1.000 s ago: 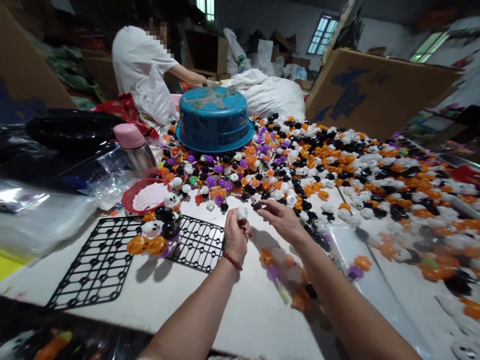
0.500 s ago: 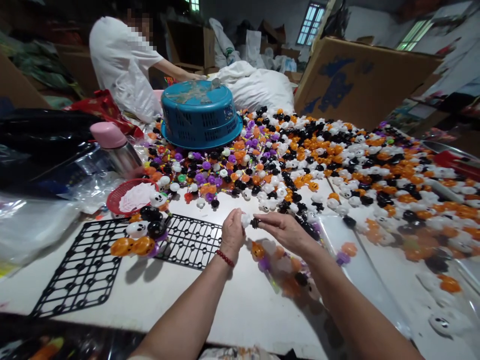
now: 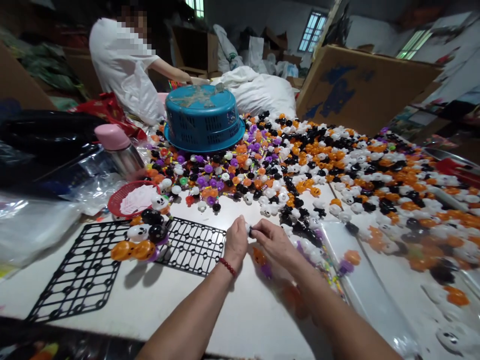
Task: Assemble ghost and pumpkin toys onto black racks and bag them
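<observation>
My left hand is closed around a small white plastic piece, mostly hidden by the fingers. My right hand pinches a small black piece against it, so the two meet between my fingertips. To the left lies a black grid rack, with a second grid rack beside it. Several figure-topped toys stand upright there, among them orange pumpkins and a white ghost face. Below my right hand lies an orange and purple toy.
A large heap of loose plastic pieces covers the table's far and right side. An upturned blue basket, a pink-lidded flask and a red basket stand at the left. Clear plastic bags lie right. Across the table, a person reaches rightward.
My hands have come closer together, and the black piece has moved from a small distance up against the white one. My right fingers have curled in from a straighter reach.
</observation>
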A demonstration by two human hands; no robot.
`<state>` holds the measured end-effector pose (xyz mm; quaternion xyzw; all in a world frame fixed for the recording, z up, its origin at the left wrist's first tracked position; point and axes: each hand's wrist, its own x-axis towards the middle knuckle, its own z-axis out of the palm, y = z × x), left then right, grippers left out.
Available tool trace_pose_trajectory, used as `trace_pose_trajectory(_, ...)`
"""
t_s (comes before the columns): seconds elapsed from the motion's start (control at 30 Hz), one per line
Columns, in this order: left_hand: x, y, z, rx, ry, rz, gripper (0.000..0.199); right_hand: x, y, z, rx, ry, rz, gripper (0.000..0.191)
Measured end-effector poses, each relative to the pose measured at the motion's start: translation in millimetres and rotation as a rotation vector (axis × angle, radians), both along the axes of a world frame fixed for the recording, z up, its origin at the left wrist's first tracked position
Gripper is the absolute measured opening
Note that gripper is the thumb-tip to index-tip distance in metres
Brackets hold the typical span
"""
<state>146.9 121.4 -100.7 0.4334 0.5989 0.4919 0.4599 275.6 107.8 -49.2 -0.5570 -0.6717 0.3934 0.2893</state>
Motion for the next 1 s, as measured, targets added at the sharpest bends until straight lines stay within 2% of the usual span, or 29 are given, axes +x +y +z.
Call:
trace_pose_trajectory(0.07,-1,0,0.6,-0.026,0.144,0.014,0.039,11,12,0.8,0.034,-0.132,0.084,0.016)
trace_pose_trajectory(0.2,0,-5,1.8,0.029,0.364,-0.039,0.035,14,52,5.5,0.317,-0.491,0.155,0.024)
trace_pose_trajectory(0.3,1,-7,0.9,0.139,0.478,-0.083,0.031,-14,91,6.5,0.413,-0.665,0.219,0.022)
trace_pose_trajectory(0.37,0,-6,0.0,0.160,0.493,-0.086,0.030,-40,114,4.4,0.455,-0.760,0.312,0.023)
trace_pose_trajectory(0.43,-2,-3,-1.3,0.157,0.466,-0.073,0.030,-63,133,-0.1,0.456,-0.824,0.392,0.023)
trace_pose_trajectory(0.5,-3,0,-3.9,0.156,0.440,-0.059,0.029,-78,144,-6.2,0.431,-0.851,0.405,0.020)
trace_pose_trajectory(0.67,-5,4,-13.5,0.108,0.439,0.010,0.015,-84,142,-15.3,0.355,-0.865,0.291,0.022)
trace_pose_trajectory(0.77,-5,6,-16.1,0.087,0.396,0.066,0.012,-66,138,-13.3,0.297,-0.831,0.141,0.032)
trace_pose_trajectory(0.87,-4,8,-16.7,0.071,0.296,0.123,0.013,-43,137,-12.3,0.209,-0.765,-0.004,0.031)
trace_pose_trajectory(1.0,-5,13,-16.7,0.051,0.112,0.148,0.025,-25,131,-13.2,0.136,-0.688,-0.019,0.026)
